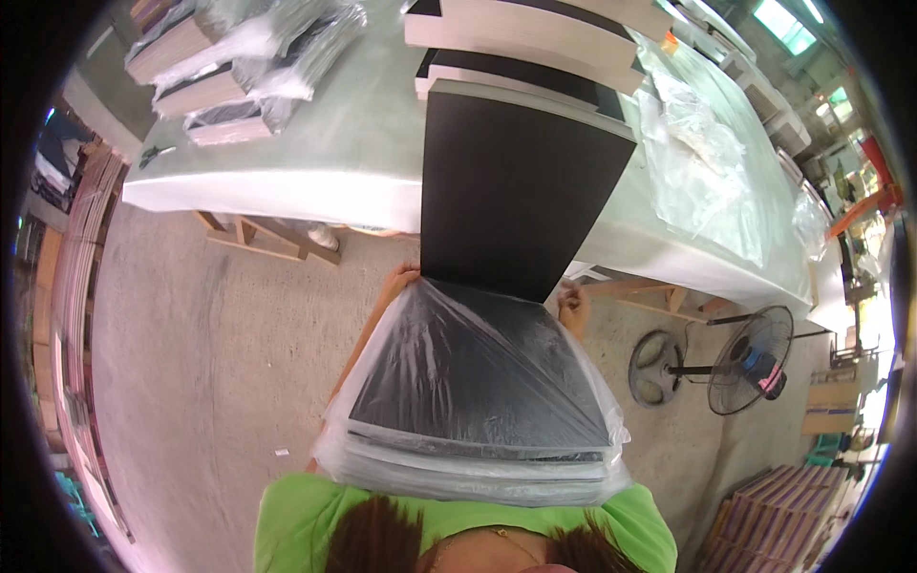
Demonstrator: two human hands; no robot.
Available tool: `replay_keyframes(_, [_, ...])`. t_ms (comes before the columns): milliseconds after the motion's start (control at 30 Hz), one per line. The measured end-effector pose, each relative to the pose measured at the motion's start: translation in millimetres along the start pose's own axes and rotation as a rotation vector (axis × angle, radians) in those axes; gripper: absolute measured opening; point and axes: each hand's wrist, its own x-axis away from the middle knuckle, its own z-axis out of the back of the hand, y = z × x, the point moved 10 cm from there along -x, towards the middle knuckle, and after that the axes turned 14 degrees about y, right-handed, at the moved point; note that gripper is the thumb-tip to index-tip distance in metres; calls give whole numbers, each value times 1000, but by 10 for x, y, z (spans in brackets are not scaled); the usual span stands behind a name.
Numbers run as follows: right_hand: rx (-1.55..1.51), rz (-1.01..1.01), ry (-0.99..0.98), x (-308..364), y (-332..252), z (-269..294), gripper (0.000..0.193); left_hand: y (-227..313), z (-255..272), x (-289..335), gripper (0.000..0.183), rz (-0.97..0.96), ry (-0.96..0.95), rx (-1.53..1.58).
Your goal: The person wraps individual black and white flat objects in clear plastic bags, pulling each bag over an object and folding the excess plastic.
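Note:
A stack of flat black boards [516,181] reaches from the table edge toward my chest. A clear plastic bag [478,372] covers its near part, with the bag's mouth across the middle of the stack. At the left corner of that mouth my left hand [404,274] is closed on the plastic, its fingers partly hidden by the boards. My right hand [573,300] has curled fingers at the right corner, gripping the bag's edge beside the stack. The bag's closed end, wrinkled and loose, lies against my green shirt.
More black-topped board stacks [535,43] stand behind on the pale-covered table [315,181]. Bagged stacks [229,76] and scissors [153,156] lie at its left. Loose plastic [702,181] is on the right. A standing fan [750,361] is on the floor at right, near stacked cartons [778,516].

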Motion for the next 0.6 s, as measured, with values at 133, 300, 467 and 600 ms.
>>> replay_keyframes(133, [446,642,672,-219,-2013,548,10,-3,-56,206,34,213,82,168])
replay_keyframes(300, [457,691,705,-1436,-2818,790,15,-719,282,-23,36,210,-60,157])
replay_keyframes(467, [873,460,638,-2224,-2274,825,24,-784,321,54,34,304,-64,106])
replay_keyframes(600, [878,428,525,-2571,-1993,1011,31,-687,490,248,32,396,77,163])
